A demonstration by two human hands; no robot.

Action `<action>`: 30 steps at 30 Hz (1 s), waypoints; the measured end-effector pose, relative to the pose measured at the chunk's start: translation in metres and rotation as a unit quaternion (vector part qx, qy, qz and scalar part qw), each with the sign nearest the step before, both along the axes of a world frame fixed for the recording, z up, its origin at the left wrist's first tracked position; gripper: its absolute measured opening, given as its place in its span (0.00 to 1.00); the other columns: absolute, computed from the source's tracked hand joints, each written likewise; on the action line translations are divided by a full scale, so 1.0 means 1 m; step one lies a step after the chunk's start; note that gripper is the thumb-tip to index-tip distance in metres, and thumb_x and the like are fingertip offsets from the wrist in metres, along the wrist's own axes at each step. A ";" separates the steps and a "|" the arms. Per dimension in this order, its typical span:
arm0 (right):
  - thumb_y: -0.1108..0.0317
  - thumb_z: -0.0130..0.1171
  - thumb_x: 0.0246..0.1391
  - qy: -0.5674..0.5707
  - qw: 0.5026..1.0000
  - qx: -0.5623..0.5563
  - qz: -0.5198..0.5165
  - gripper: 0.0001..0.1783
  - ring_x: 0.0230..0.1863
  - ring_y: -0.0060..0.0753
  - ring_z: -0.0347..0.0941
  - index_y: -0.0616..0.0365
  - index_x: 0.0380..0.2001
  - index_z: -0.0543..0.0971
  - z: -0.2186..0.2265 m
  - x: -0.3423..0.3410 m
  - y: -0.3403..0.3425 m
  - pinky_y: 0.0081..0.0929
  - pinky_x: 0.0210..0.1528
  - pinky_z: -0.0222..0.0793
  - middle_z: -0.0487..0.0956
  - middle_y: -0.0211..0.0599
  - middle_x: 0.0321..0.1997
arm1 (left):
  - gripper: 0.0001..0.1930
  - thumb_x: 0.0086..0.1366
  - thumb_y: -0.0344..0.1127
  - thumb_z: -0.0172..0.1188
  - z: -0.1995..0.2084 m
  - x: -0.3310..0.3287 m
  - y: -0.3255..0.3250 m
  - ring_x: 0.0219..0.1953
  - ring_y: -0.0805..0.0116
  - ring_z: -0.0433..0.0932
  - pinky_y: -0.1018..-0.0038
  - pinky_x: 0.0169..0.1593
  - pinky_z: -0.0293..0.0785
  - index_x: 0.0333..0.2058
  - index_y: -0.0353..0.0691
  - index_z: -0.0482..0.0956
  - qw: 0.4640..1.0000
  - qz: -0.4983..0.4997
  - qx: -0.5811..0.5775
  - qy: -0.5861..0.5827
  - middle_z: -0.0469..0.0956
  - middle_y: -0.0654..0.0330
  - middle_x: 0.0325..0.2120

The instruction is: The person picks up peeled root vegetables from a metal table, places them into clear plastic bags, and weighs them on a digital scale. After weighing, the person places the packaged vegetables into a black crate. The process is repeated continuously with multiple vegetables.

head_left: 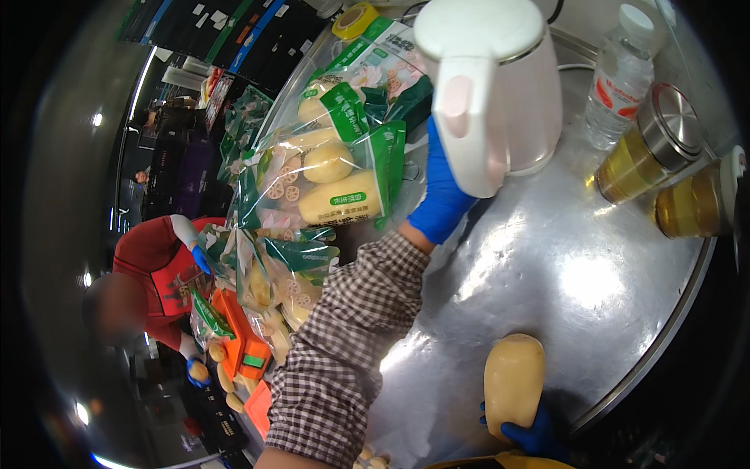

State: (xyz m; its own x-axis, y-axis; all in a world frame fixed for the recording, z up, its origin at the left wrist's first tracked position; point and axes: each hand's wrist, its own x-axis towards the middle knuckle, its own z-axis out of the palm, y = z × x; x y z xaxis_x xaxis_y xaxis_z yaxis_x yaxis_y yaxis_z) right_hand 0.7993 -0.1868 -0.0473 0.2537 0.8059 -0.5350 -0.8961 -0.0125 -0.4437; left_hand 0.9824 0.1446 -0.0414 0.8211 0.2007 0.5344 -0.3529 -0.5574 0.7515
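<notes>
My left hand, in a blue glove with a checked sleeve behind it, reaches to the white electric kettle. The kettle's handle hides its fingers, so whether it grips anything cannot be told. Close beside it, to the left, lie clear and green bags of lotus root. At the lower edge my right hand, also blue-gloved, is closed round the lower end of a peeled-looking, tan lotus root piece. The piece points away from me over the metal table.
A clear water bottle, a steel-lidded glass flask and a jar of amber liquid stand at right. Yellow tape lies at the back. Leftward are an orange scale and a co-worker in red, holding a round piece.
</notes>
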 end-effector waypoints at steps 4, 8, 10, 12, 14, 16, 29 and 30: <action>0.73 0.57 0.45 -0.018 1.000 -0.002 0.012 0.33 0.47 0.44 0.69 0.64 0.54 0.56 0.001 -0.003 0.002 0.38 0.48 0.66 0.69 0.51 0.48 | 0.29 0.59 0.50 0.45 -0.008 0.028 -0.011 0.52 0.64 0.63 0.69 0.53 0.62 0.55 0.40 0.54 0.934 -0.054 -0.353 0.006 0.61 0.56 0.50; 0.71 0.57 0.45 0.016 0.999 -0.023 0.036 0.33 0.48 0.44 0.69 0.64 0.54 0.56 0.004 0.000 -0.002 0.38 0.48 0.66 0.68 0.50 0.49 | 0.27 0.61 0.51 0.43 -0.018 0.036 -0.015 0.50 0.62 0.65 0.69 0.53 0.62 0.53 0.40 0.57 0.947 0.057 -0.314 0.019 0.66 0.56 0.46; 0.70 0.57 0.45 0.012 0.997 -0.031 0.071 0.34 0.47 0.44 0.69 0.64 0.54 0.56 -0.004 -0.003 -0.007 0.38 0.48 0.65 0.68 0.51 0.49 | 0.24 0.61 0.41 0.50 -0.025 0.033 -0.007 0.48 0.59 0.67 0.70 0.53 0.63 0.53 0.37 0.58 0.975 0.217 0.050 0.010 0.68 0.55 0.43; 0.75 0.58 0.40 -0.053 0.987 -0.141 0.054 0.35 0.47 0.32 0.66 0.61 0.55 0.58 -0.015 -0.016 -0.016 0.28 0.45 0.65 0.69 0.41 0.47 | 0.34 0.48 0.35 0.56 -0.014 0.029 0.011 0.50 0.52 0.63 0.65 0.55 0.59 0.54 0.31 0.53 0.976 0.155 0.144 0.045 0.64 0.47 0.46; 0.71 0.58 0.42 -0.010 0.995 -0.091 0.037 0.35 0.47 0.38 0.68 0.63 0.55 0.57 -0.007 -0.005 -0.010 0.33 0.47 0.65 0.69 0.46 0.48 | 0.33 0.47 0.35 0.58 0.002 0.025 0.033 0.48 0.49 0.65 0.63 0.52 0.61 0.52 0.32 0.56 0.946 0.145 0.281 0.073 0.65 0.46 0.44; 0.68 0.57 0.45 0.035 0.998 -0.033 0.027 0.35 0.47 0.44 0.69 0.64 0.54 0.56 -0.003 -0.005 -0.005 0.38 0.48 0.65 0.68 0.51 0.48 | 0.27 0.51 0.39 0.58 0.019 0.021 0.070 0.44 0.50 0.68 0.63 0.46 0.65 0.49 0.36 0.63 0.886 0.158 0.406 0.155 0.69 0.48 0.39; 0.67 0.59 0.44 0.069 0.997 -0.006 0.017 0.36 0.49 0.44 0.67 0.64 0.55 0.55 -0.014 -0.009 -0.011 0.39 0.49 0.65 0.67 0.51 0.49 | 0.19 0.53 0.52 0.55 0.017 0.035 0.128 0.32 0.53 0.75 0.64 0.37 0.70 0.30 0.39 0.77 0.792 0.222 0.497 0.276 0.74 0.50 0.29; 0.67 0.59 0.45 0.059 0.998 0.007 0.010 0.36 0.49 0.44 0.67 0.63 0.55 0.55 -0.017 -0.010 -0.011 0.39 0.49 0.65 0.67 0.51 0.50 | 0.20 0.53 0.51 0.56 0.027 0.037 0.127 0.30 0.54 0.75 0.64 0.36 0.70 0.30 0.37 0.78 0.799 0.200 0.498 0.272 0.75 0.49 0.25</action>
